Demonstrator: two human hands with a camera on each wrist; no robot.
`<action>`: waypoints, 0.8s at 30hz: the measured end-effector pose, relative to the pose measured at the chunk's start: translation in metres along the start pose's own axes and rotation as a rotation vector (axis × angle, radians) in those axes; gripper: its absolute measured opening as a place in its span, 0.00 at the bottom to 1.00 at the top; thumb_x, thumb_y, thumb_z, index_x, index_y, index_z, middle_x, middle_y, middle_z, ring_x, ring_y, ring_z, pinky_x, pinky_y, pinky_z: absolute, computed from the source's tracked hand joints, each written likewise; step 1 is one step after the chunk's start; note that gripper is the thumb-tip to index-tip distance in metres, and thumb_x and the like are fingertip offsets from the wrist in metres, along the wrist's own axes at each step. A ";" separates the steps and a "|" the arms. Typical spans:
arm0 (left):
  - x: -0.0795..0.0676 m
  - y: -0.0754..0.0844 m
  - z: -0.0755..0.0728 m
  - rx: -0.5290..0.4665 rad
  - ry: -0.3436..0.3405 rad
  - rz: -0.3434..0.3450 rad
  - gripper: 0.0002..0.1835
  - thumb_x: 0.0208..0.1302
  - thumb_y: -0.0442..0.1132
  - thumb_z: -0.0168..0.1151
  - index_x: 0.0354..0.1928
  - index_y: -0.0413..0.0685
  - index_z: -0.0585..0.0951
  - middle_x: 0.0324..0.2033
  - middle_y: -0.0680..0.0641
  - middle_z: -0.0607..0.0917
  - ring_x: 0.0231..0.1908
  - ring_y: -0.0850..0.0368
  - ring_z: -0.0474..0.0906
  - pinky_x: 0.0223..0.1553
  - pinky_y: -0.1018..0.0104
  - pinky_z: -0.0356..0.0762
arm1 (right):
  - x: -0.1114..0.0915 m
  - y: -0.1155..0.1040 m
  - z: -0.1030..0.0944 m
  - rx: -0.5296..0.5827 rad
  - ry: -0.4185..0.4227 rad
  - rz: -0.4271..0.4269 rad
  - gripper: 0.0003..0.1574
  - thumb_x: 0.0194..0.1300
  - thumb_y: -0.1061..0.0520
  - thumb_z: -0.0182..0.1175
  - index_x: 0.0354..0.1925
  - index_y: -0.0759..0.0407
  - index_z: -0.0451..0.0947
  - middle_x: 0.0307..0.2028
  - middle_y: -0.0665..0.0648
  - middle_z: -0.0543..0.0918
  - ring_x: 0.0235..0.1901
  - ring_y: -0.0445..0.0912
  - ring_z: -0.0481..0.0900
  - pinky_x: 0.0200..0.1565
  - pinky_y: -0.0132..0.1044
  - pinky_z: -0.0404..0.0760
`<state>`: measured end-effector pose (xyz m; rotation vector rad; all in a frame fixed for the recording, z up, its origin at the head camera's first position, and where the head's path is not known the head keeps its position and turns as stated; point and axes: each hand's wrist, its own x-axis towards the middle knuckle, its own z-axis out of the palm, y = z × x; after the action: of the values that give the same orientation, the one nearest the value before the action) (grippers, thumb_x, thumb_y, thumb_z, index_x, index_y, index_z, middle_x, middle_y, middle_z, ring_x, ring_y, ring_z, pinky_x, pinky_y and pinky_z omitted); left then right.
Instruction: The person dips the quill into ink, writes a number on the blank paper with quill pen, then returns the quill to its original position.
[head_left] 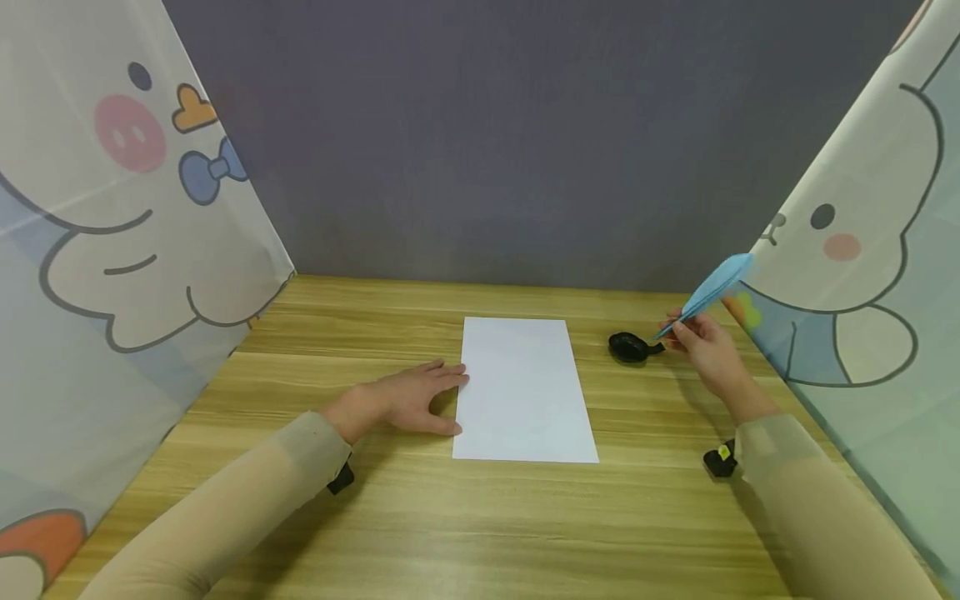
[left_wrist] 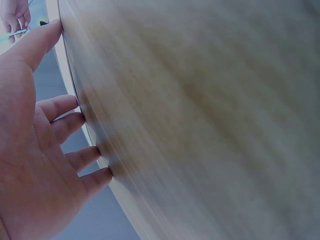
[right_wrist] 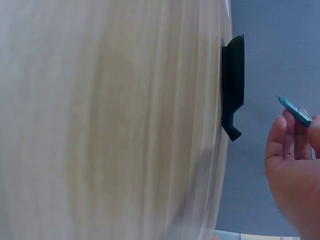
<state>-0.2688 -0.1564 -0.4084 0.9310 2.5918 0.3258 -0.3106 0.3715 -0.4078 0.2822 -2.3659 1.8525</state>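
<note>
A white sheet of paper (head_left: 523, 390) lies flat on the wooden table. My left hand (head_left: 414, 398) rests at its left edge, fingers spread, with the thumb and fingertips touching the edge or the wood beside it. Over the right side of the table, my right hand (head_left: 703, 343) pinches a light blue feather pen (head_left: 712, 287) between thumb and fingers. The feather points up and right, and the tip (right_wrist: 282, 101) shows in the right wrist view, raised off the table. Just left of this hand sits a small black dish-like object (head_left: 628, 347) with a short bent handle.
A dark grey panel (head_left: 510, 142) closes off the back of the wooden table (head_left: 360, 325). Cartoon-printed cloths hang on the left (head_left: 112, 250) and right (head_left: 847, 275). Each wrist carries a small black camera, the right one (head_left: 720, 460) low above the wood.
</note>
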 end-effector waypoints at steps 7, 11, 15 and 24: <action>-0.001 0.001 0.000 0.002 -0.004 -0.005 0.52 0.73 0.71 0.63 0.89 0.57 0.57 0.90 0.53 0.52 0.89 0.38 0.44 0.86 0.35 0.51 | 0.001 -0.003 0.008 0.165 0.046 -0.011 0.21 0.87 0.61 0.54 0.68 0.74 0.73 0.45 0.42 0.90 0.45 0.34 0.87 0.47 0.23 0.87; 0.000 0.000 0.000 0.002 -0.010 -0.011 0.52 0.73 0.71 0.63 0.89 0.58 0.57 0.90 0.54 0.51 0.89 0.39 0.43 0.87 0.35 0.51 | 0.003 -0.002 0.011 0.142 0.068 -0.021 0.21 0.86 0.62 0.55 0.65 0.78 0.74 0.44 0.42 0.92 0.43 0.33 0.88 0.47 0.23 0.87; 0.000 -0.001 0.000 -0.002 -0.005 -0.001 0.52 0.74 0.71 0.63 0.89 0.56 0.57 0.90 0.52 0.52 0.89 0.38 0.44 0.86 0.34 0.51 | 0.005 0.000 0.013 0.138 0.072 -0.007 0.12 0.85 0.62 0.56 0.60 0.63 0.80 0.43 0.41 0.92 0.43 0.32 0.88 0.47 0.23 0.87; 0.000 -0.001 -0.001 -0.012 -0.004 0.004 0.52 0.74 0.70 0.63 0.89 0.55 0.58 0.90 0.51 0.53 0.89 0.37 0.44 0.86 0.34 0.51 | 0.011 0.003 0.019 0.099 0.118 0.012 0.18 0.83 0.65 0.59 0.57 0.83 0.77 0.43 0.36 0.91 0.40 0.31 0.89 0.44 0.23 0.88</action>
<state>-0.2697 -0.1569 -0.4080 0.9322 2.5822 0.3397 -0.3218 0.3533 -0.4128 0.1634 -2.2086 1.9375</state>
